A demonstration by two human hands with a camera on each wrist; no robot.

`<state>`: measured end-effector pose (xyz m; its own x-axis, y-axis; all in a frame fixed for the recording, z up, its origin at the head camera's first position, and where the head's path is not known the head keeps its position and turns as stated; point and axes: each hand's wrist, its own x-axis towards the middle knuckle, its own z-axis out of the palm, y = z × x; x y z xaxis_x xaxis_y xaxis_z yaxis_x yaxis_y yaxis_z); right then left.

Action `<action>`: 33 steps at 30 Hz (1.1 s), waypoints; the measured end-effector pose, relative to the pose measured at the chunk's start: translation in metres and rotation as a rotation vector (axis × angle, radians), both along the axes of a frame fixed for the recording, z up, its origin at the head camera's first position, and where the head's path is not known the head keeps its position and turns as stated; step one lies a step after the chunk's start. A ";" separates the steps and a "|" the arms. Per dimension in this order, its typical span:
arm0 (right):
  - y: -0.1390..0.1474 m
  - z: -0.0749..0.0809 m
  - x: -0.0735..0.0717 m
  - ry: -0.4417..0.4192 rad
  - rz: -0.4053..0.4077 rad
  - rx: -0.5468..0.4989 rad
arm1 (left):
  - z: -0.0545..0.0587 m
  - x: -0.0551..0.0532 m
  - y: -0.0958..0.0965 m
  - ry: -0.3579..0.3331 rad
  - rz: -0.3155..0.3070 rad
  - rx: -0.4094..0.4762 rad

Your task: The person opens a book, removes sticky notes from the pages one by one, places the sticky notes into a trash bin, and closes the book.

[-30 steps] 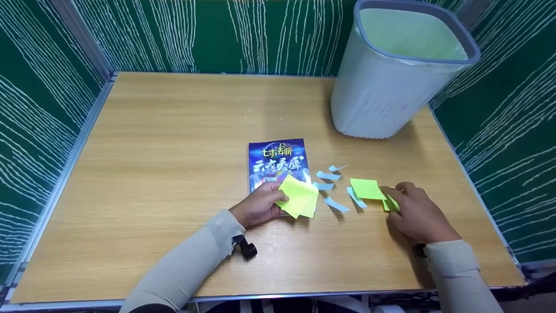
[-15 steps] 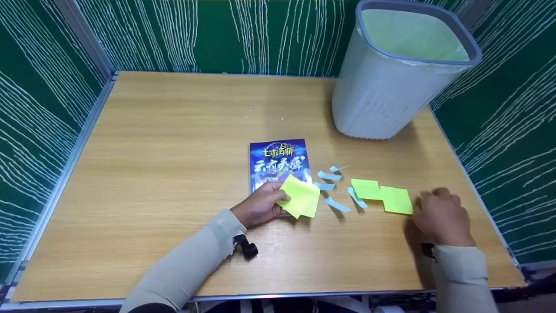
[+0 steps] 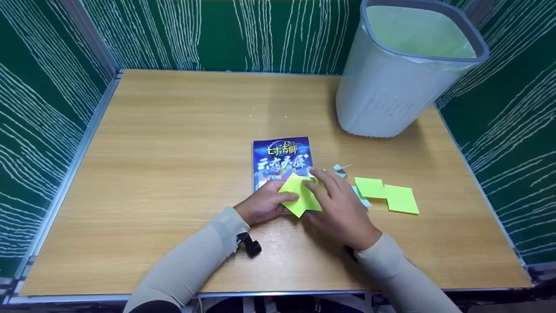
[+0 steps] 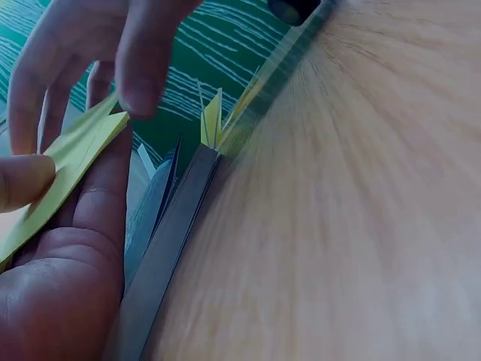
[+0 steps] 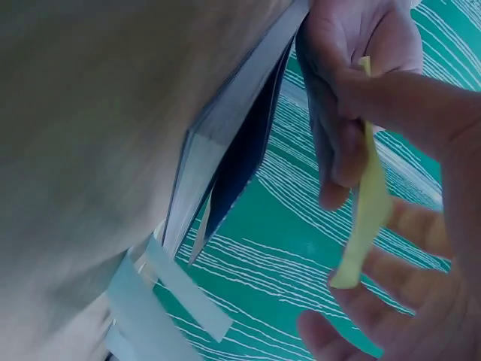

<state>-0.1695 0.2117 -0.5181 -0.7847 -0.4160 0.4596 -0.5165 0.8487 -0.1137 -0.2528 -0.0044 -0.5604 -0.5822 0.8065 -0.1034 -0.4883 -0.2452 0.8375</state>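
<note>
My left hand [image 3: 263, 204] pinches a few yellow-green sticky notes [image 3: 299, 208] between thumb and fingers, held over the lower part of a blue book [image 3: 282, 152]. My right hand [image 3: 343, 213] reaches in from the right, its fingers over the notes' right side. In the left wrist view the right fingers and thumb stand apart around the free end of the notes [image 4: 71, 162]. The right wrist view has the right fingertips right at the lower end of the notes [image 5: 370, 218]. The book's lower portion is hidden by hands and notes.
Light blue paper strips [image 3: 364, 201] lie beside the book, partly behind the right hand. Two more yellow-green notes, one left [image 3: 370, 188] and one right [image 3: 402, 201], lie further right. A lined waste bin [image 3: 382, 95] stands at the back right. Green walls surround the wooden table [image 3: 173, 130].
My right hand has let go of the right-hand note, now lying flat on the table, and moved left to the notes in my left hand. The left hand stays put.
</note>
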 end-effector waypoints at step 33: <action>0.131 -0.006 0.089 -0.457 -0.356 0.080 | 0.003 -0.001 -0.003 -0.197 -0.028 0.062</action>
<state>-0.0800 0.3432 -0.5240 -0.9938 -0.1096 0.0197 -0.1114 0.9761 -0.1867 -0.2539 -0.0072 -0.5572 -0.5332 0.8302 -0.1626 -0.6483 -0.2775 0.7090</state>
